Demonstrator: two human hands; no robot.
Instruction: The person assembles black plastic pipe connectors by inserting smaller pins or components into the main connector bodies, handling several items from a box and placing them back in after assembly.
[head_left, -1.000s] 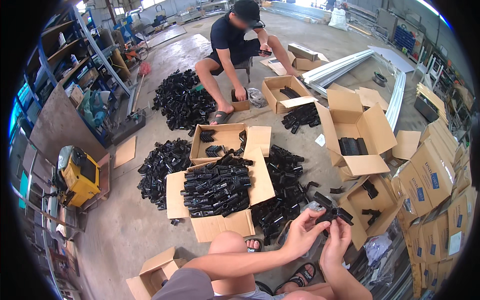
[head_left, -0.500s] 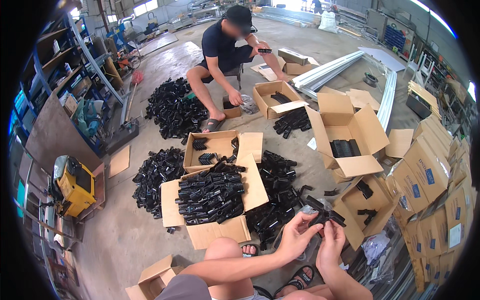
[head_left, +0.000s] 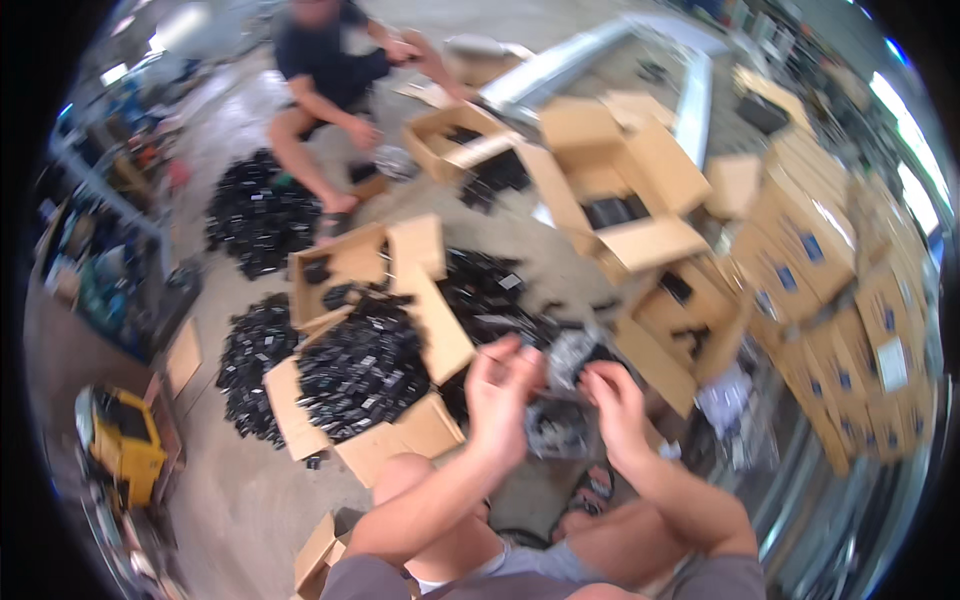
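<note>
My left hand (head_left: 503, 392) is raised in front of my knees, its fingers bent and smeared by motion; what it holds, if anything, does not show. My right hand (head_left: 622, 405) is a little apart from it, fingertips pinched beside a dark, blurred shape. Between and below the hands is a clear plastic bag (head_left: 560, 432) with dark contents. Left of the hands, an open cardboard box (head_left: 398, 440) is heaped with black angled plastic fittings (head_left: 362, 367). More loose black fittings (head_left: 482, 290) lie on the floor just beyond my hands.
Across from me a seated person (head_left: 325, 90) works beside another black pile (head_left: 258, 215). Open boxes with black parts stand right, including a large box (head_left: 655, 245) and a nearer one (head_left: 650, 372). Stacked cartons (head_left: 800, 240) line the right; a yellow machine (head_left: 125, 445) stands left.
My hands have moved apart; the black fitting they both held is no longer clearly visible. The view has swung, shifting the scene left, and is now blurred.
</note>
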